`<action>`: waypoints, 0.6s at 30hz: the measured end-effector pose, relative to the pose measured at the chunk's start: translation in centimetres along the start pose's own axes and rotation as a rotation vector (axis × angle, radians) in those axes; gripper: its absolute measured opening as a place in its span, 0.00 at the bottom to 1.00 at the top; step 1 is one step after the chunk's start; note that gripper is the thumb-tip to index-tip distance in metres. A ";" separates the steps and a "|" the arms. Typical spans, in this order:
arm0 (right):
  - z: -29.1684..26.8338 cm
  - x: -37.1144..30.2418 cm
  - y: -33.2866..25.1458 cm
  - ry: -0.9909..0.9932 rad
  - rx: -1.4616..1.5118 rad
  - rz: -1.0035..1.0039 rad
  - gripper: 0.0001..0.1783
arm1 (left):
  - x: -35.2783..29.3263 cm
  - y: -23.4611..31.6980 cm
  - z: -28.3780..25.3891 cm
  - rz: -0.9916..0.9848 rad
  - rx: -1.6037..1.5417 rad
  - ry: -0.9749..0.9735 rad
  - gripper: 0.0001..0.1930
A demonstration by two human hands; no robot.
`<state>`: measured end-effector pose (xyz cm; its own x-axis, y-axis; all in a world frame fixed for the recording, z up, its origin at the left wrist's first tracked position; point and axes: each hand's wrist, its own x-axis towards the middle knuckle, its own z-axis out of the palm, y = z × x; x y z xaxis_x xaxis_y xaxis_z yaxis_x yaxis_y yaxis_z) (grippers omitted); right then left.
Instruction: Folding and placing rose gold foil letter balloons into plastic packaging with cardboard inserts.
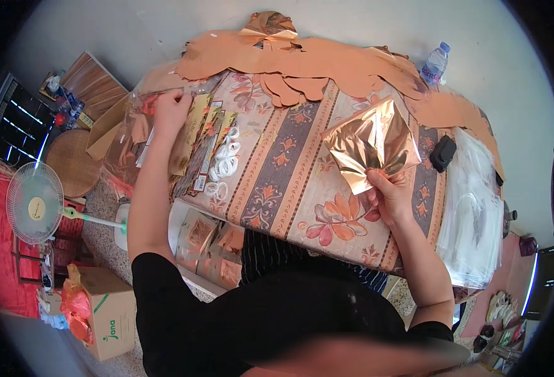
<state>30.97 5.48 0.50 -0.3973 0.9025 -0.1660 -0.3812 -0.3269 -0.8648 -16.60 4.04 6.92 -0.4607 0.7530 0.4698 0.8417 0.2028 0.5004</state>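
My right hand (pixel 387 196) pinches the lower edge of a shiny, creased piece of rose-gold foil (pixel 372 141), which looks like a flat, uninflated balloon, over the right half of the table. At the far left, my left hand (pixel 172 108) has its fingers curled closed beside a clear plastic bag (pixel 140 129) with reddish-gold pieces in it. What those fingers hold, if anything, is hidden. Printed gold cards (pixel 196 135) lie just right of my left wrist. Next to them sit several small white coils of ribbon (pixel 227 160).
Flat rose-gold foil shapes (pixel 252 56) spread along the table's back edge. A water bottle (pixel 435 65) stands at the back right. A black object (pixel 442 154) and clear plastic sleeves (pixel 469 220) lie on the right. A fan (pixel 36 204) and cardboard box (pixel 108 314) stand left.
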 end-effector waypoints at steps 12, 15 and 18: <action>-1.2 -0.5 -1.9 -0.043 0.075 -0.190 0.06 | -2.4 16.2 -8.5 0.512 0.216 0.592 0.11; -1.4 -1.0 -3.1 -0.063 0.124 -0.297 0.06 | -3.6 17.4 -4.1 0.501 -0.086 0.330 0.10; -1.9 -1.2 -3.1 -0.056 0.092 -0.311 0.06 | -5.0 17.6 2.2 0.102 -0.374 -0.182 0.11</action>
<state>34.24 5.99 2.45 -0.2944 0.9470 0.1284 -0.5647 -0.0640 -0.8228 1.17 5.23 11.77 -0.2953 0.8623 0.4113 0.7047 -0.0940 0.7033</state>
